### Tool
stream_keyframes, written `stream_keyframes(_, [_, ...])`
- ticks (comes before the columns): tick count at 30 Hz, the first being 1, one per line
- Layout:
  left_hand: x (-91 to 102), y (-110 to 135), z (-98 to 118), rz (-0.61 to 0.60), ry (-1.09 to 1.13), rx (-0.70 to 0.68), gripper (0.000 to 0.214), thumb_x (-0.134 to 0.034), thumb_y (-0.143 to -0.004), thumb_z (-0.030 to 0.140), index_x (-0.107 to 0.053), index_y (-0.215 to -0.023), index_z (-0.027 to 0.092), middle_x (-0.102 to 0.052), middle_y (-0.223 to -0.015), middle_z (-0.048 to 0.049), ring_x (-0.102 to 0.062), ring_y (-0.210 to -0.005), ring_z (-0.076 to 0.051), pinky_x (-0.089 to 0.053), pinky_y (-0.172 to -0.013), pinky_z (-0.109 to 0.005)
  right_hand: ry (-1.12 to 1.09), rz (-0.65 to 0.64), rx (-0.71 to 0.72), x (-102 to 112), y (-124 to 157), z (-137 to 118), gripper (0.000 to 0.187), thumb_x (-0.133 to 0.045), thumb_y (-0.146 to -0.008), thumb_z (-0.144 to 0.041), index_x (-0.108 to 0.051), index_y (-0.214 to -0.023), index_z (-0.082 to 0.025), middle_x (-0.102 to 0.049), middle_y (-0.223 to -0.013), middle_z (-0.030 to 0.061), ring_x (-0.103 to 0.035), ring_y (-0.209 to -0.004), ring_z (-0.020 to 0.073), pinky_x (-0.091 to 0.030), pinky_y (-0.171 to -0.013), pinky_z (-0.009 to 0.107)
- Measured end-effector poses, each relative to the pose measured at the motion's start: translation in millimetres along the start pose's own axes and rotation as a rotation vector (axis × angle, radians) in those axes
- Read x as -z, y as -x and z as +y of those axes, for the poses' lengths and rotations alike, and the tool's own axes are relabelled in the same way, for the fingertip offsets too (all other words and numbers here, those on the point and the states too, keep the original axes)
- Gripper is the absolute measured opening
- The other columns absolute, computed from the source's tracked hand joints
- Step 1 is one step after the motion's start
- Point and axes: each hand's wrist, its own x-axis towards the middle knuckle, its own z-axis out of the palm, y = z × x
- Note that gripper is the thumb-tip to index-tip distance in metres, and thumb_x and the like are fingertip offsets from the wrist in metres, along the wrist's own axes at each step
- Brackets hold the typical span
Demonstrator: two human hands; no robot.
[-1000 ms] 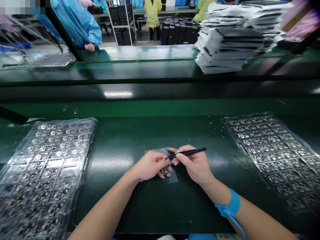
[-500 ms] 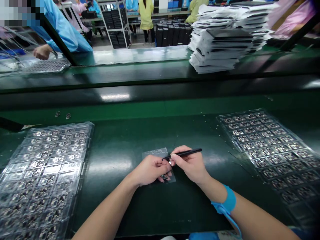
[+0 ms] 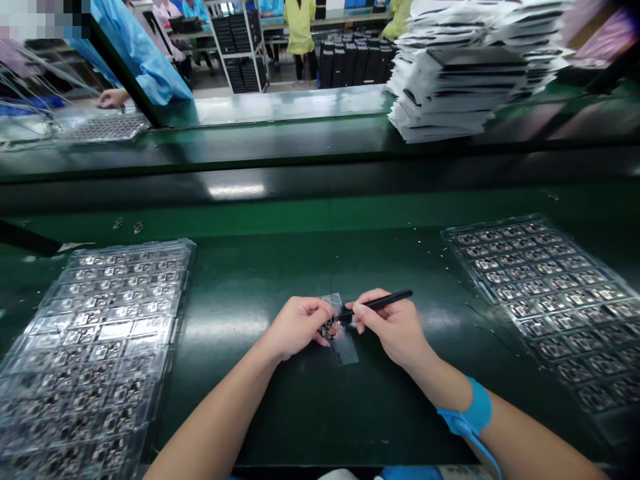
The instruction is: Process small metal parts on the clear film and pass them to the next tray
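Note:
My left hand [image 3: 303,327] is closed on a small circuit board [image 3: 329,329], held between thumb and fingers at the middle of the green bench. In my right hand [image 3: 393,327] are black tweezers [image 3: 384,301], gripped like a pen, with their tip pointing left at the board. Whether the tip touches the board is too small to tell. Beneath the hands lies a clear plastic sheet [image 3: 349,352], partly hidden by the left fingers. A blue wrist strap [image 3: 479,405] with a cord circles my right wrist.
Clear trays of circuit boards lie at left [image 3: 107,331] and right [image 3: 550,267]. Two small boards [image 3: 138,228] sit behind the left tray. A stack of white packets [image 3: 450,93] stands on the raised shelf [image 3: 280,143]. Across it, a co-worker's hand [image 3: 113,99] is near another tray [image 3: 107,128].
My left hand has turned, so more of the circuit board shows. My right hand and the tweezers have drawn slightly to the right. The view has shifted a little.

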Motion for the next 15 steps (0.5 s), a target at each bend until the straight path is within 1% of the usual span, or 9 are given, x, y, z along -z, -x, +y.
stream_keyframes(2, [0.3,-0.6,-1.5,0.005,0.002,0.001,0.028,-0.056,-0.086,0.038,-0.065,-0.083,0.012,-0.067,-0.076,-0.0066,-0.066,-0.071,-0.015,-0.055,-0.055,-0.021,0.021,-0.013,-0.023,-0.5,-0.9,1.5,0.009,-0.065,-0.084,-0.026,-0.064,-0.079,-0.018,-0.061,-0.059,-0.0006,-0.06,-0.054,0.0153,-0.05,-0.055,0.027])
stream_keyframes(4, [0.1,-0.9,-2.2,0.009,0.009,0.0,0.028,-0.056,-0.086,0.039,-0.065,-0.082,0.012,-0.067,-0.075,-0.0066,-0.066,-0.07,-0.015,-0.055,-0.055,-0.021,0.049,-0.019,-0.033,-0.8,-1.3,2.4,0.009,-0.064,-0.083,-0.025,-0.064,-0.079,-0.017,-0.062,-0.06,-0.0002,-0.059,-0.052,0.0144,-0.047,-0.052,0.026])
stream_keyframes(9, [-1.4,-1.4,-1.5,0.037,0.036,0.012,0.026,-0.057,-0.086,0.038,-0.066,-0.083,0.013,-0.067,-0.075,-0.0061,-0.065,-0.068,-0.014,-0.055,-0.055,-0.021,0.092,0.021,-0.035,-2.4,-0.5,2.3,0.01,-0.064,-0.083,-0.026,-0.064,-0.079,-0.017,-0.061,-0.059,-0.0001,-0.059,-0.052,0.0149,-0.047,-0.052,0.025])
stream_keyframes(12, [-2.6,-1.6,-0.9,0.066,0.061,0.012,0.022,-0.058,-0.086,0.034,-0.065,-0.082,0.013,-0.067,-0.074,-0.0057,-0.064,-0.066,-0.013,-0.055,-0.054,-0.021,0.135,0.032,-0.007,-4.3,0.6,1.2,0.012,-0.062,-0.084,-0.027,-0.064,-0.079,-0.016,-0.062,-0.059,0.0003,-0.06,-0.053,0.0152,-0.047,-0.053,0.026])
stream_keyframes(15, [-3.0,-1.5,-1.0,0.068,0.073,0.005,0.021,-0.058,-0.085,0.032,-0.065,-0.08,0.013,-0.067,-0.074,-0.0055,-0.064,-0.065,-0.012,-0.056,-0.055,-0.021,0.184,0.047,0.021,-5.5,1.2,-0.7,0.012,-0.062,-0.084,-0.027,-0.065,-0.08,-0.016,-0.062,-0.059,0.0005,-0.06,-0.052,0.0155,-0.048,-0.053,0.026])
